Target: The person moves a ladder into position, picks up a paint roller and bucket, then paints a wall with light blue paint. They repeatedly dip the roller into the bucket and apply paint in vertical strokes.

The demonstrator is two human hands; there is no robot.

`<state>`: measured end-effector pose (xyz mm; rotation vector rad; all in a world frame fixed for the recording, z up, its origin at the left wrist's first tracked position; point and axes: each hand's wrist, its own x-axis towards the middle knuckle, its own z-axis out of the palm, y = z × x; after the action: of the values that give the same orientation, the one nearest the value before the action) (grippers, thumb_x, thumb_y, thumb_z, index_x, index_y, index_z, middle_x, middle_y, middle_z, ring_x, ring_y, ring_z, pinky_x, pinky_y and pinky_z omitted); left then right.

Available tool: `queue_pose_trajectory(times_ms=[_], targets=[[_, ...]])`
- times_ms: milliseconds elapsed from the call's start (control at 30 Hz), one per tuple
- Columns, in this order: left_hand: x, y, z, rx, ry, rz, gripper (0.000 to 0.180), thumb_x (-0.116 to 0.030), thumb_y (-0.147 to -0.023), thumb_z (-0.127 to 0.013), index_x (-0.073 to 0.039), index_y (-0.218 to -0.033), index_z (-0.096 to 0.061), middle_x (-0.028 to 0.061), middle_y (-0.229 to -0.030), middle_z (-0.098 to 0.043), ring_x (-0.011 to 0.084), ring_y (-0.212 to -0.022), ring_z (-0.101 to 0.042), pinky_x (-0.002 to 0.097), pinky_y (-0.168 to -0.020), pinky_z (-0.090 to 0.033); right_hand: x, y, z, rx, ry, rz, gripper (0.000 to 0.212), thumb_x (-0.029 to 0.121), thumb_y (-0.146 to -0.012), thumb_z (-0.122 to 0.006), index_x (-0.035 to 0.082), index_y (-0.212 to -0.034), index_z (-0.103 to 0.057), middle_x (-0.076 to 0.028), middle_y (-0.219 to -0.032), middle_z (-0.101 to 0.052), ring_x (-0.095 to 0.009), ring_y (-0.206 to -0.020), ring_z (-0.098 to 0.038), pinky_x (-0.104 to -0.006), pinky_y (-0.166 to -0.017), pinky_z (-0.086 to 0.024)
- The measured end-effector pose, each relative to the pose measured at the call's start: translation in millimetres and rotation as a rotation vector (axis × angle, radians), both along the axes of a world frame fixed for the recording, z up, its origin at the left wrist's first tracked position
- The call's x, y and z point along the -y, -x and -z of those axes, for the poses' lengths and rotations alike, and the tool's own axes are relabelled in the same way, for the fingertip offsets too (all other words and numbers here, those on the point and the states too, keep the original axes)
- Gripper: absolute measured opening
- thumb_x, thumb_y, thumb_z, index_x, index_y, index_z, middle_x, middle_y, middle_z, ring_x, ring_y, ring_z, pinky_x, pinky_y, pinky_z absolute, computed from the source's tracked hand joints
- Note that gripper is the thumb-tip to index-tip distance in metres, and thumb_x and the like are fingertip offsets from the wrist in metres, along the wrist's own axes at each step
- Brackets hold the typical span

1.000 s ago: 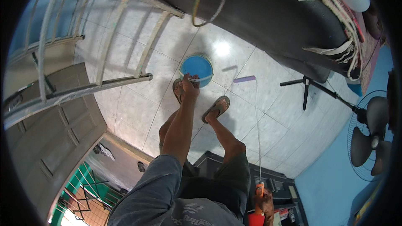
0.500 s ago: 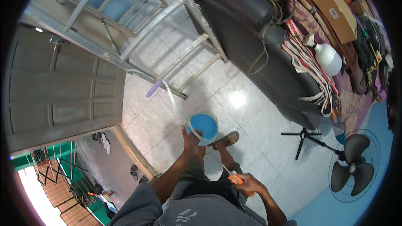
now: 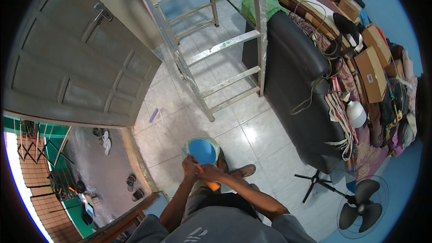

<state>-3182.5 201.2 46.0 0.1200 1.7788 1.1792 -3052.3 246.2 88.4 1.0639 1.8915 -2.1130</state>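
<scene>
My right hand (image 3: 207,173) is closed round the orange handle (image 3: 212,185) of a hand tool, close above the bucket's near rim. The tool's far end is hidden by my hands, so its kind cannot be told. Next to it, almost touching, my left hand (image 3: 189,165) has its fingers closed at the near left edge of the bucket. What those fingers hold, if anything, is hidden. The pale bucket (image 3: 217,146) stands on the floor in front of my feet; its inside (image 3: 202,149) looks bright blue.
A metal ladder (image 3: 198,91) stands ahead, beside a black sofa (image 3: 294,85) with boxes and cloth piled behind it. A purple grip (image 3: 154,115) lies on the tiles. At left is a grey door (image 3: 67,63); at right, a black fan (image 3: 361,208).
My right hand has come left and forward with the orange-handled tool, meeting my left hand at the bucket. The left hand, spread over the rim before, is now closed. The view has turned.
</scene>
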Motion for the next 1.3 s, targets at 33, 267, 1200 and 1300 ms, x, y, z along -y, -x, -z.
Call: queue_pose_trajectory(times_ms=[33,267,1200,1300], targets=[[3,12,8,-0.037,-0.008,-0.023,0.027,-0.023,-0.087,-0.039,-0.001,-0.080,-0.053,0.0050,-0.062,-0.049,0.0137,-0.056,-0.049,0.0281,-0.054,-0.041,-5,9,-3,-0.017,-0.006,-0.052,0.039,0.037,-0.071,-0.061,0.003,-0.090,-0.062,-0.016,-0.078,-0.062,-0.023,-0.074,-0.060,-0.0333,-0.067,-0.046],[-16,82,-17,-0.172,0.061,0.019,0.027,-0.021,-0.086,-0.037,-0.001,-0.078,-0.054,0.0045,-0.061,-0.047,0.0134,-0.053,-0.048,0.0272,-0.050,-0.040,-74,22,32,-0.070,0.040,0.352,0.042,0.037,-0.077,-0.063,0.004,-0.102,-0.059,-0.004,-0.083,-0.061,-0.014,-0.072,-0.057,-0.0270,-0.062,-0.045],[-15,338,-56,-0.259,0.062,0.170,0.023,-0.018,-0.086,-0.043,-0.004,-0.070,-0.052,0.0009,-0.050,-0.041,0.0093,-0.041,-0.041,0.0234,-0.037,-0.033,-460,79,26,-0.665,0.541,1.752,0.019,0.014,-0.071,-0.058,0.012,-0.063,-0.041,-0.003,-0.053,-0.039,-0.019,-0.048,-0.044,-0.0356,-0.052,-0.043],[-26,359,-50,-0.264,0.148,0.239,0.027,-0.019,-0.088,-0.039,-0.001,-0.072,-0.053,0.0033,-0.053,-0.044,0.0098,-0.041,-0.041,0.0261,-0.038,-0.034,-451,84,29,-0.698,0.553,1.682,0.018,0.008,-0.070,-0.056,0.013,-0.059,-0.044,-0.001,-0.050,-0.044,-0.017,-0.045,-0.045,-0.0309,-0.049,-0.044]])
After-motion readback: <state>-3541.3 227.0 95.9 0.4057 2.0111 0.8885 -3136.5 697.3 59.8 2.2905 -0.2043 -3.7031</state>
